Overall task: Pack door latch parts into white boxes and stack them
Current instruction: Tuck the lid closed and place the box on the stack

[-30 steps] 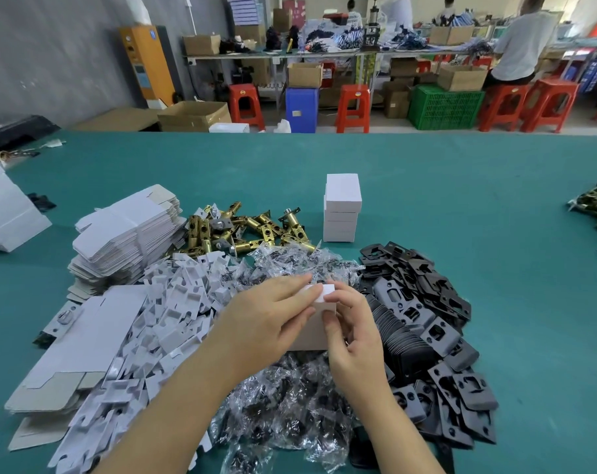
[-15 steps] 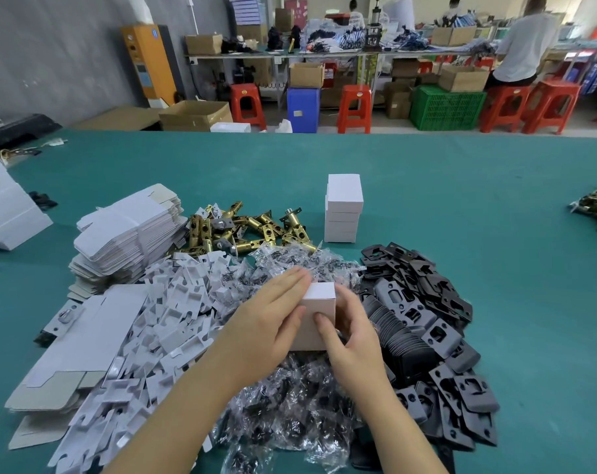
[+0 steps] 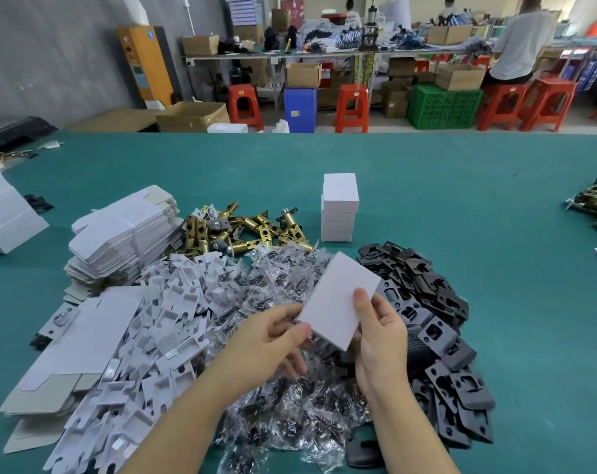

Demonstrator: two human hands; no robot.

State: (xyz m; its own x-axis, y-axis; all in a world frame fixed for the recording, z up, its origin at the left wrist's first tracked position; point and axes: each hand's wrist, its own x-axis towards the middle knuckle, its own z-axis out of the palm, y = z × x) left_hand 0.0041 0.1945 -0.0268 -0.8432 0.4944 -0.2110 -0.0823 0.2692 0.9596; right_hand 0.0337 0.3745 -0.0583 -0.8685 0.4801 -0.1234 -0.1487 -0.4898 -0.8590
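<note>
The right hand (image 3: 380,340) grips a closed white box (image 3: 339,299), thumb on its broad upper face and fingers hidden behind it, so the box is held tilted above the desk (image 3: 461,200). The left hand (image 3: 273,340) pinches the box's lower left corner, its other fingers curled beneath. Directly under both hands lies a heap of clear plastic bags (image 3: 290,415) holding small dark parts. Just right of the right hand spreads a pile of black plates (image 3: 440,336). Left of the left hand sits a pile of white card inserts (image 3: 146,340), and beyond those a stack of flat unfolded boxes (image 3: 122,234). Farther ahead of the hands lie brass latches (image 3: 242,230), and beside them stands a stack of packed white boxes (image 3: 339,208).
</note>
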